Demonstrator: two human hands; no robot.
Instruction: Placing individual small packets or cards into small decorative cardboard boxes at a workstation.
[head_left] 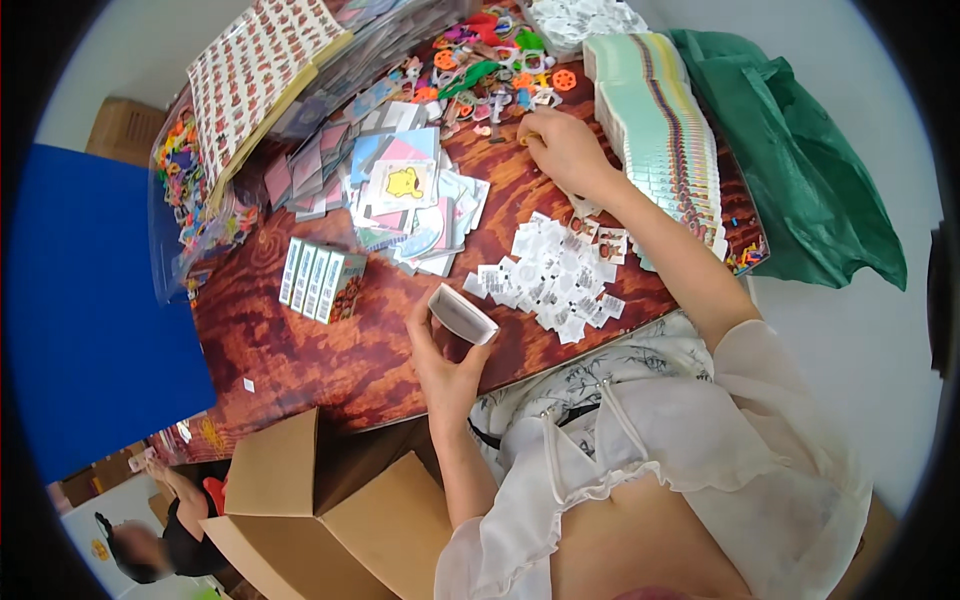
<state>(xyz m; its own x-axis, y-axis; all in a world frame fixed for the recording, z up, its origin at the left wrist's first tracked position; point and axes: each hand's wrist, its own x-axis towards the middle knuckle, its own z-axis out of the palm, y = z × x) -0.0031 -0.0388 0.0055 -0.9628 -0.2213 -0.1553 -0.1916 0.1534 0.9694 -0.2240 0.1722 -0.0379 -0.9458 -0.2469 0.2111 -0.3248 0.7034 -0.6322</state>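
My left hand (446,372) grips a small white open box (464,312) near the table's front edge, its open top toward me. My right hand (562,148) reaches over the far part of the table with its fingers pinched together. It is beside a pile of small colourful plastic trinkets (490,70); something tiny and orange shows at the fingertips, too small to name. Between my arms lies a heap of small white printed paper slips (560,275). Several small closed boxes (320,280) stand in a row left of the open box.
Flat square cards (405,190) pile up mid-table. Stacked pale green cartons (650,120) run along the right, beside a green plastic bag (800,150). Sticker sheets (260,75) rise at the back left. An open cardboard box (275,465) stands below the front edge; another person (150,545) is at lower left.
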